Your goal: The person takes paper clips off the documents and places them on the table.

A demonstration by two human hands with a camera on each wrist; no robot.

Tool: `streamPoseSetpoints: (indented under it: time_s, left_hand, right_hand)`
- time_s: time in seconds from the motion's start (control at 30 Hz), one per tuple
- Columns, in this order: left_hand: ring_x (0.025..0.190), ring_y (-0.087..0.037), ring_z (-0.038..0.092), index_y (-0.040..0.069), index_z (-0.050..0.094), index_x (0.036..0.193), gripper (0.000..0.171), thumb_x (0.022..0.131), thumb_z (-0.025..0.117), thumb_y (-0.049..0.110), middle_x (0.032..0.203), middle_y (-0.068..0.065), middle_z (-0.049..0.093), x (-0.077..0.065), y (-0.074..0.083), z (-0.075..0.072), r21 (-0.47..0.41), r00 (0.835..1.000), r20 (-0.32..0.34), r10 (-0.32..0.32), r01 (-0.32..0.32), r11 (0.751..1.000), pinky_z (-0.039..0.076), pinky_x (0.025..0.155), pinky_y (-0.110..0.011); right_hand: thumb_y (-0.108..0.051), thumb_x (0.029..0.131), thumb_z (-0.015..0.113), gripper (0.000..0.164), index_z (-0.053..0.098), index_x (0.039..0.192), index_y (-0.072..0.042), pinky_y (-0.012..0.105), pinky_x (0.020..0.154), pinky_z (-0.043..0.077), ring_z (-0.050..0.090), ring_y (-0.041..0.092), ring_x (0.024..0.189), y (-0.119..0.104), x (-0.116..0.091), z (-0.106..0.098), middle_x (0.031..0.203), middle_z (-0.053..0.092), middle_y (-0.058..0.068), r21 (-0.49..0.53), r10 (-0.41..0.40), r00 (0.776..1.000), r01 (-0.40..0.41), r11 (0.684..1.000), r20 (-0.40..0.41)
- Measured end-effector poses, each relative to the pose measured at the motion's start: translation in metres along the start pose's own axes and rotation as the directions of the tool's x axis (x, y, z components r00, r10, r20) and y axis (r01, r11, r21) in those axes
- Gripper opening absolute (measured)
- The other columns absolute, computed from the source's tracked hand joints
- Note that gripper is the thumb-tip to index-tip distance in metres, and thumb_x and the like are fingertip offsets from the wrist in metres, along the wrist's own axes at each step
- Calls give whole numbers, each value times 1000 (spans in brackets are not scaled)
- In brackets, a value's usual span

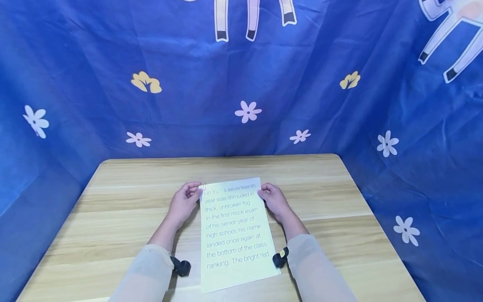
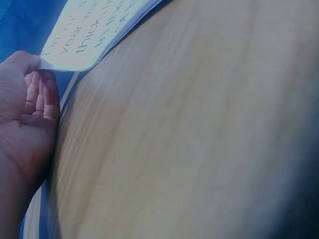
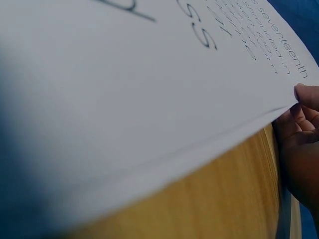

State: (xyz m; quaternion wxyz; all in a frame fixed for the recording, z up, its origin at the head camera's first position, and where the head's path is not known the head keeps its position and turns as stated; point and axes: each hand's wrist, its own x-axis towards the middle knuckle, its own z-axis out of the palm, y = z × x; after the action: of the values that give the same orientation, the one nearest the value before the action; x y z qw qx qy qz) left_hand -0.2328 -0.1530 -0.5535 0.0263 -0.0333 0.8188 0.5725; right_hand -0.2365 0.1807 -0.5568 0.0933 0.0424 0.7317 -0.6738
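Observation:
Printed sheets of paper (image 1: 237, 274), with large English text facing up, are held over the middle of the wooden table. My left hand (image 1: 184, 203) pinches their upper left corner, thumb on top and fingers beneath, as the left wrist view also shows. Close to that hand, a thin paper clip (image 1: 204, 186) sits on the top edge. On the opposite side, my right hand (image 1: 275, 202) pinches the right edge near the top. More than one layer shows along the paper's edge (image 3: 199, 154) in the right wrist view. The fingers under the sheets are partly hidden.
The light wood-grain table (image 1: 124, 201) reaches out on both sides of the paper. Behind and beside it hangs a blue cloth (image 1: 188, 105) with flowers and animal figures. Dark devices are strapped on the left wrist (image 1: 182, 267) and the right wrist (image 1: 280, 259).

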Motion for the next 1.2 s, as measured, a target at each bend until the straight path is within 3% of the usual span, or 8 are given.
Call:
streamPoseSetpoints:
  time_s: [0.23, 0.47, 0.67, 0.8, 0.9, 1.2]
  left_hand:
    - [109, -6, 66, 14, 59, 151, 52, 109, 65, 44, 130, -5, 70, -2, 1, -9, -22, 999, 21, -43, 43, 999, 59, 87, -14]
    - [108, -8, 68, 9, 64, 145, 48, 106, 72, 35, 132, -14, 75, -2, 0, -29, 121, 998, -2, 58, -57, 991, 56, 86, -9]
    - [109, -26, 74, 8, 70, 139, 41, 105, 74, 30, 124, -13, 80, 4, -3, -48, 326, 985, -1, 171, -162, 931, 54, 88, -15]
    - [105, -33, 76, 4, 73, 135, 37, 103, 76, 22, 117, -17, 79, 8, -6, -53, 438, 971, 8, 238, -218, 872, 63, 93, -38]
    - [107, -37, 75, 2, 74, 133, 35, 103, 75, 20, 118, -20, 76, 9, -9, -54, 491, 967, 19, 253, -229, 841, 62, 97, -54]
    - [114, -38, 70, 5, 74, 135, 36, 103, 75, 23, 126, -22, 75, 22, -13, -58, 528, 977, 86, 195, -211, 823, 57, 101, -57]
  right_hand:
    - [-9, 108, 61, 8, 65, 108, -3, 25, 75, 59, 72, 13, 82, -1, 0, 0, 95, 78, 5, 15, -12, 1000, 12, 1000, -11]
    - [-11, 109, 61, 9, 66, 110, -3, 25, 76, 59, 73, 13, 83, 2, 0, 0, 96, 79, 4, 21, -18, 1000, 18, 1000, -16]
    - [-11, 109, 61, 10, 66, 110, -2, 25, 74, 60, 73, 12, 81, 1, -2, -1, 94, 79, 3, 27, -20, 1000, 21, 999, -22]
    - [-11, 109, 62, 9, 66, 109, -3, 25, 75, 60, 73, 12, 82, 1, -1, -1, 94, 79, 3, 32, -17, 1000, 18, 999, -17]
    - [-10, 108, 62, 9, 66, 110, -2, 25, 76, 60, 73, 12, 82, 1, -1, 0, 95, 79, 4, 31, -18, 1000, 19, 999, -15]
    - [-12, 109, 62, 10, 66, 111, -3, 25, 78, 59, 72, 13, 84, -1, -3, -2, 96, 78, 3, 25, -10, 1000, 10, 1000, -18]
